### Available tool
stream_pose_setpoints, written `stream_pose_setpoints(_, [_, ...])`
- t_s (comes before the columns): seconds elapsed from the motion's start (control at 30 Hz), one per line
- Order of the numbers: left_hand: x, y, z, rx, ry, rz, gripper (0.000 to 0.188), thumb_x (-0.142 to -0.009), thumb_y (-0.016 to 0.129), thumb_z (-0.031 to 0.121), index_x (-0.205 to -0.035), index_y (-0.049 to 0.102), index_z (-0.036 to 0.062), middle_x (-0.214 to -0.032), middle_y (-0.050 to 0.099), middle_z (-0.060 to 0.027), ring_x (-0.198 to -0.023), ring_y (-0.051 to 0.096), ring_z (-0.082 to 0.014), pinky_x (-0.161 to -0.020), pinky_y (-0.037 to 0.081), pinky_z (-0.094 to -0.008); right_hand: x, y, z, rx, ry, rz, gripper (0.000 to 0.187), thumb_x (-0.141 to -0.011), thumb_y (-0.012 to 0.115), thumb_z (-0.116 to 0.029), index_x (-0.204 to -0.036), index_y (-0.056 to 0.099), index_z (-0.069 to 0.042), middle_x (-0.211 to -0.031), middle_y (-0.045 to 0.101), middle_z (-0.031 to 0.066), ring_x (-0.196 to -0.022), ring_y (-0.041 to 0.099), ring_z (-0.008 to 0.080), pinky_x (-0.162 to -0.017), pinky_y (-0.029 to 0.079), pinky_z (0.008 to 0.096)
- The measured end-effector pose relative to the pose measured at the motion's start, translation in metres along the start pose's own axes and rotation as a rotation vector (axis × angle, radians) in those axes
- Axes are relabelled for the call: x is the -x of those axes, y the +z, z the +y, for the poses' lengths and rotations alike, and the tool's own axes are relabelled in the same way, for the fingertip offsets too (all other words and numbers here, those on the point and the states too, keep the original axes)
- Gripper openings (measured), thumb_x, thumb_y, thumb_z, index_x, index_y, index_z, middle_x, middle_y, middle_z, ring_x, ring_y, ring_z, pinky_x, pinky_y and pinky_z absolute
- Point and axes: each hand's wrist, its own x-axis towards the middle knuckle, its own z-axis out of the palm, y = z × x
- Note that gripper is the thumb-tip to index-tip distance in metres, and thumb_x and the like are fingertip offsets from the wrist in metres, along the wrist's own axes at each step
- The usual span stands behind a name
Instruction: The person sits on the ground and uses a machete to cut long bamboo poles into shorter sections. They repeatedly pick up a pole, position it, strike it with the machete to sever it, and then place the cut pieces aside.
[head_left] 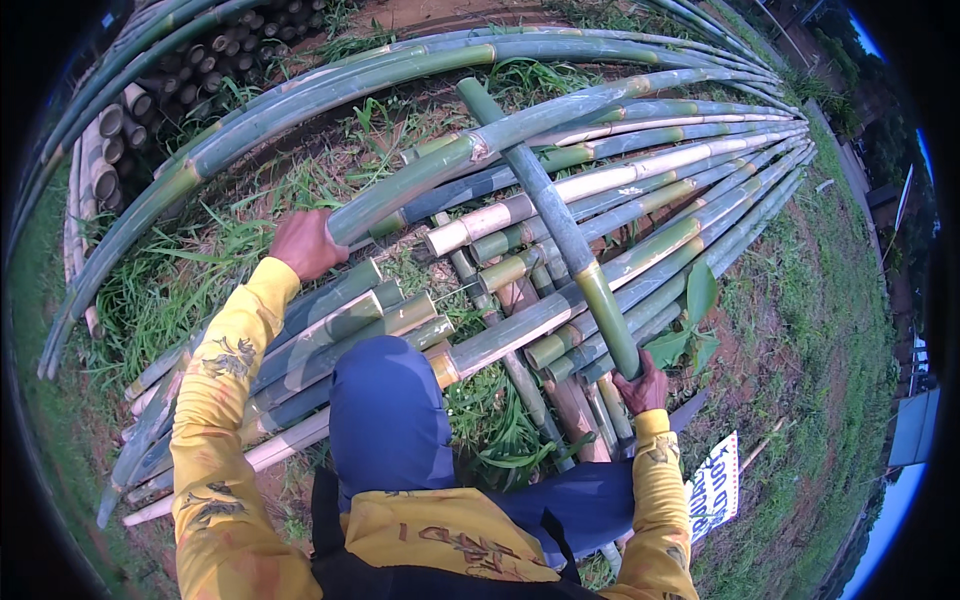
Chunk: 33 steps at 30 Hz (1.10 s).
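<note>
My left hand (308, 245) is closed on the cut near end of a long green bamboo pole (420, 178), which runs away to the far right. Gripped at its near end by my right hand (642, 388) is a shorter bamboo piece (560, 225). This piece slants across several long poles, and the pole in my left hand crosses it near its far end. Under it, the long bamboo poles (600, 275) lie side by side, their cut ends toward me. By my right wrist a dark, pointed, flat shape (688, 410) shows in part.
Cut bamboo lengths (350, 318) lie at left beside my blue-clad knee (390, 420). Long curved-looking poles (330, 92) stretch across the far side. Stacked bamboo (215, 50) sits at far left. A white printed sign (715, 485) and a leafy plant (695, 325) are at right.
</note>
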Motion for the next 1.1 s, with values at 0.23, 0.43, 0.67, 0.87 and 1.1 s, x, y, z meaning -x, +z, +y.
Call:
stream_pose_setpoints(0.23, [0.049, 0.04, -0.037, -0.105, -0.096, -0.026, 0.063, -0.071, 0.08, 0.028, -0.124, 0.065, -0.0029, -0.088, 0.073, -0.0254, -0.085, 0.072, -0.0425, -0.084, 0.057, -0.0503, 0.002, 0.01, 0.007, -0.022, -0.073, -0.125, 0.067, -0.074, 0.085, -0.045, -0.126, 0.062, -0.008, -0.099, 0.074, 0.0233, -0.091, 0.073, 0.0432, -0.081, 0.057, 0.0494])
stream_pose_setpoints(0.43, [0.03, 0.052, -0.065, -0.195, -0.099, 0.066, 0.057, -0.074, 0.082, 0.029, -0.121, 0.061, 0.0031, -0.092, 0.073, -0.0259, -0.087, 0.072, -0.0443, -0.083, 0.057, -0.0534, -0.006, 0.002, -0.008, 0.096, -0.045, -0.183, 0.073, -0.075, 0.085, -0.048, -0.133, 0.055, -0.014, -0.108, 0.073, 0.0221, -0.093, 0.071, 0.0447, -0.079, 0.057, 0.052])
stream_pose_setpoints(0.67, [0.016, 0.06, -0.075, -0.278, -0.155, 0.042, 0.063, -0.075, 0.082, 0.034, -0.128, 0.059, 0.0074, -0.095, 0.074, -0.0254, -0.09, 0.072, -0.0452, -0.084, 0.056, -0.0537, -0.021, 0.004, -0.023, 0.103, -0.116, -0.17, 0.085, -0.072, 0.086, -0.054, -0.139, 0.051, -0.015, -0.105, 0.073, 0.0225, -0.092, 0.072, 0.0441, -0.077, 0.058, 0.0525])
stream_pose_setpoints(0.87, [0.008, 0.064, -0.071, -0.283, -0.133, 0.121, 0.069, -0.075, 0.081, 0.035, -0.135, 0.058, 0.0075, -0.1, 0.073, -0.0269, -0.094, 0.072, -0.0447, -0.086, 0.056, -0.0533, -0.026, -0.046, 0.02, -0.223, 0.062, -0.05, 0.077, -0.083, 0.08, -0.057, -0.14, 0.057, -0.011, -0.095, 0.075, 0.0193, -0.083, 0.074, 0.0329, -0.074, 0.057, 0.0443])
stream_pose_setpoints(1.1, [0.006, 0.086, -0.107, -0.422, -0.154, 0.145, 0.071, -0.079, 0.079, 0.038, -0.14, 0.058, 0.0088, -0.101, 0.073, -0.0268, -0.096, 0.07, -0.0457, -0.085, 0.055, -0.0538, 0.095, -0.045, 0.21, 0.067, 0.616, 0.29, 0.021, -0.086, 0.07, -0.023, -0.102, 0.069, -0.009, -0.086, 0.074, 0.0168, -0.082, 0.073, 0.036, -0.075, 0.057, 0.0457])
